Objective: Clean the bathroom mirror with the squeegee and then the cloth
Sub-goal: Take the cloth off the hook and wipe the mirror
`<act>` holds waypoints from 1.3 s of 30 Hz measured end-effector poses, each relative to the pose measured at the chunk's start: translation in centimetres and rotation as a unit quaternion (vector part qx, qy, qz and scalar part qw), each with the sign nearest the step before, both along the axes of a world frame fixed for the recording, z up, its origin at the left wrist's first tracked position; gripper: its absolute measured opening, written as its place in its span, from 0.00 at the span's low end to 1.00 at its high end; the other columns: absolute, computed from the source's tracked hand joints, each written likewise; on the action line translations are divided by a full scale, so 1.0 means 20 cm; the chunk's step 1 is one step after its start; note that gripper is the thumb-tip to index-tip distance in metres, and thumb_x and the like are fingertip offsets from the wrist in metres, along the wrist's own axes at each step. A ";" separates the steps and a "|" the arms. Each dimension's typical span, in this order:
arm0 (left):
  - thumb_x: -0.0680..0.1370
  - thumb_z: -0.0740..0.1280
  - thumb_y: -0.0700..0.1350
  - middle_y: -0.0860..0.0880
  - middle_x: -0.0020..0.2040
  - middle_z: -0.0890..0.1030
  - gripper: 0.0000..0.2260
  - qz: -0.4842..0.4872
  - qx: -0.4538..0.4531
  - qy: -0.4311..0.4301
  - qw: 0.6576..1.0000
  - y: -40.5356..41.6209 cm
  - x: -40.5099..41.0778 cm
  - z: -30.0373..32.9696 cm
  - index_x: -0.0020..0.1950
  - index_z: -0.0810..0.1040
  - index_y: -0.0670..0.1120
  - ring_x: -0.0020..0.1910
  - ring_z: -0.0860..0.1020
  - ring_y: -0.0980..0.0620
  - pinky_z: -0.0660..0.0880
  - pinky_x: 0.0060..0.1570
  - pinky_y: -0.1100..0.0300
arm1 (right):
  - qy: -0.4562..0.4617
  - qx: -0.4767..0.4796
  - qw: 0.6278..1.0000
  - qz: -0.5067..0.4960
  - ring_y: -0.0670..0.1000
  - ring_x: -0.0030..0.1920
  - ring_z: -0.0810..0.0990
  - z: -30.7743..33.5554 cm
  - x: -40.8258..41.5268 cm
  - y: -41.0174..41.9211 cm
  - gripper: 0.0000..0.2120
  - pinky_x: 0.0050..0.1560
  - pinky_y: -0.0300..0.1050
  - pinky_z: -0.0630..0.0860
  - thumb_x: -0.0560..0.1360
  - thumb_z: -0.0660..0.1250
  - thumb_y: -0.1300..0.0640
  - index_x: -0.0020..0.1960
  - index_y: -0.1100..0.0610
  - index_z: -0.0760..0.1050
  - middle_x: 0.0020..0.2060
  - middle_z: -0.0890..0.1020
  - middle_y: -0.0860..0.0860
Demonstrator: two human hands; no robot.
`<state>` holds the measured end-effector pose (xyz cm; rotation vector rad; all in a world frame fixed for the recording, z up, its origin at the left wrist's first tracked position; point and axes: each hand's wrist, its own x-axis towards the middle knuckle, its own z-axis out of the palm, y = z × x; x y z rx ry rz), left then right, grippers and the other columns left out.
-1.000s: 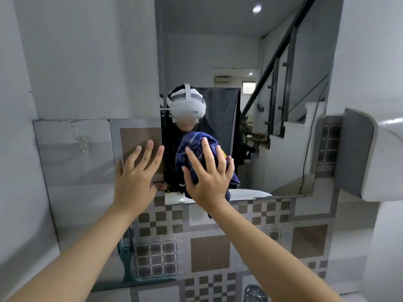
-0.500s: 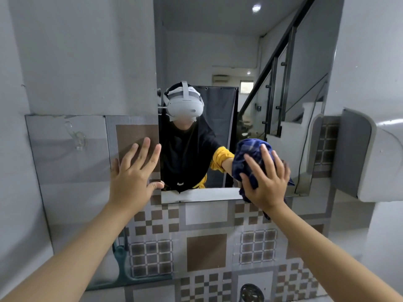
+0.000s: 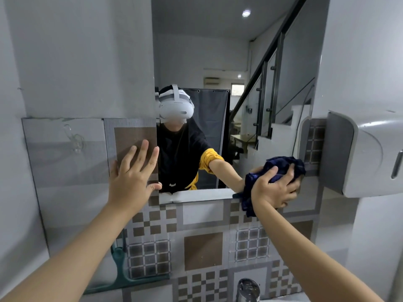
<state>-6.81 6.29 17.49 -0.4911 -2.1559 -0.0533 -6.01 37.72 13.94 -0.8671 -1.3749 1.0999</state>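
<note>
- Cloth point(image 3: 281, 168): bunched in your right hand point(image 3: 273, 188), pressed to the mirror point(image 3: 196, 51) at its lower right corner, likely for wiping pressure.
- Your left hand point(image 3: 133, 179): open, flat, empty at the mirror's left edge, probably bracing.
- Squeegee point(image 3: 122, 277): parked below left, apparently finished.

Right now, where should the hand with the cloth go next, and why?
Probably up and back leftward. The right hand presses the blue cloth at the mirror's lower right corner, so the glass above looks unwiped. The left hand braces on the wall tile.
</note>
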 end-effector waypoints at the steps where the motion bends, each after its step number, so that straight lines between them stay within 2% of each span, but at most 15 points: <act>1: 0.63 0.76 0.56 0.45 0.74 0.60 0.45 -0.002 0.000 0.000 1.000 0.00 0.00 0.00 0.74 0.57 0.50 0.70 0.60 0.39 0.64 0.58 0.30 | 0.001 0.001 1.000 0.008 0.62 0.70 0.60 0.00 0.00 -0.04 0.25 0.64 0.68 0.61 0.77 0.51 0.41 0.73 0.42 0.58 0.76 0.57 0.52; 5: 0.65 0.74 0.55 0.43 0.75 0.56 0.44 -0.025 0.002 -0.011 1.000 -0.01 0.00 0.00 0.75 0.54 0.49 0.72 0.57 0.40 0.60 0.62 0.34 | 0.004 0.019 0.999 0.035 0.62 0.70 0.58 -0.03 -0.02 -0.25 0.27 0.67 0.69 0.58 0.76 0.51 0.40 0.74 0.43 0.56 0.77 0.54 0.52; 9: 0.68 0.71 0.55 0.44 0.76 0.43 0.46 -0.038 0.006 -0.038 0.999 -0.08 -0.01 -0.05 0.76 0.45 0.46 0.74 0.46 0.43 0.52 0.67 0.43 | 0.022 0.052 0.996 0.073 0.63 0.71 0.56 -0.06 -0.04 -0.55 0.29 0.66 0.70 0.58 0.75 0.51 0.40 0.75 0.45 0.55 0.77 0.52 0.54; 14: 0.71 0.67 0.58 0.45 0.76 0.38 0.44 -0.006 0.039 -0.062 0.997 -0.25 0.01 -0.08 0.75 0.41 0.47 0.74 0.41 0.45 0.47 0.68 0.46 | 0.018 0.164 0.976 0.142 0.60 0.75 0.48 -0.10 -0.07 -0.91 0.29 0.68 0.74 0.46 0.75 0.52 0.40 0.74 0.44 0.51 0.77 0.48 0.52; 18: 0.74 0.64 0.56 0.46 0.76 0.42 0.37 -0.005 0.051 -0.069 0.996 -0.34 0.01 -0.07 0.75 0.45 0.51 0.74 0.43 0.46 0.50 0.68 0.43 | -0.001 0.257 0.958 0.127 0.59 0.75 0.50 -0.05 -0.11 -1.02 0.29 0.68 0.73 0.49 0.76 0.54 0.41 0.74 0.46 0.53 0.76 0.49 0.52; 24: 0.75 0.65 0.51 0.48 0.76 0.46 0.34 -0.007 0.027 -0.061 0.998 -0.40 0.01 -0.05 0.75 0.50 0.51 0.75 0.45 0.48 0.51 0.67 0.42 | -0.020 0.433 0.899 0.061 0.60 0.72 0.58 0.05 -0.16 -1.06 0.28 0.65 0.70 0.59 0.75 0.64 0.42 0.73 0.44 0.60 0.74 0.56 0.53; 27: 0.77 0.62 0.51 0.50 0.76 0.43 0.32 -0.031 0.047 -0.086 0.995 -0.40 0.02 -0.04 0.75 0.48 0.52 0.75 0.43 0.50 0.50 0.69 0.42 | -0.004 0.515 0.857 0.031 0.59 0.71 0.62 0.01 -0.17 -1.01 0.25 0.64 0.67 0.61 0.75 0.64 0.42 0.71 0.44 0.66 0.73 0.61 0.53; 30: 0.78 0.61 0.51 0.50 0.76 0.41 0.31 -0.077 0.092 -0.115 0.986 -0.38 0.05 -0.03 0.75 0.47 0.52 0.74 0.41 0.52 0.48 0.69 0.46 | 0.027 0.602 0.798 0.013 0.58 0.68 0.67 -0.05 -0.17 -0.95 0.20 0.63 0.64 0.66 0.75 0.64 0.44 0.67 0.44 0.73 0.71 0.66 0.51; 34: 0.78 0.62 0.49 0.51 0.76 0.47 0.31 -0.160 0.172 -0.149 0.961 -0.37 0.12 -0.03 0.75 0.48 0.52 0.74 0.47 0.55 0.47 0.71 0.48 | 0.049 0.683 0.724 0.082 0.57 0.63 0.70 -0.11 -0.13 -0.89 0.15 0.59 0.62 0.70 0.79 0.58 0.49 0.64 0.47 0.75 0.68 0.70 0.50; 36: 0.77 0.63 0.48 0.54 0.75 0.52 0.30 -0.198 0.206 -0.158 0.945 -0.37 0.17 -0.03 0.75 0.51 0.52 0.73 0.52 0.58 0.51 0.71 0.53 | 0.069 0.671 0.722 0.153 0.57 0.58 0.72 -0.10 -0.10 -0.89 0.14 0.55 0.61 0.73 0.79 0.58 0.53 0.62 0.49 0.76 0.66 0.75 0.53; 39: 0.77 0.63 0.47 0.58 0.65 0.66 0.24 -0.231 0.278 -0.186 0.914 -0.35 0.23 0.00 0.73 0.61 0.49 0.65 0.65 0.61 0.62 0.64 0.64 | 0.121 0.613 0.741 0.248 0.56 0.55 0.72 -0.04 -0.02 -0.92 0.16 0.54 0.58 0.74 0.74 0.63 0.59 0.61 0.51 0.75 0.64 0.76 0.56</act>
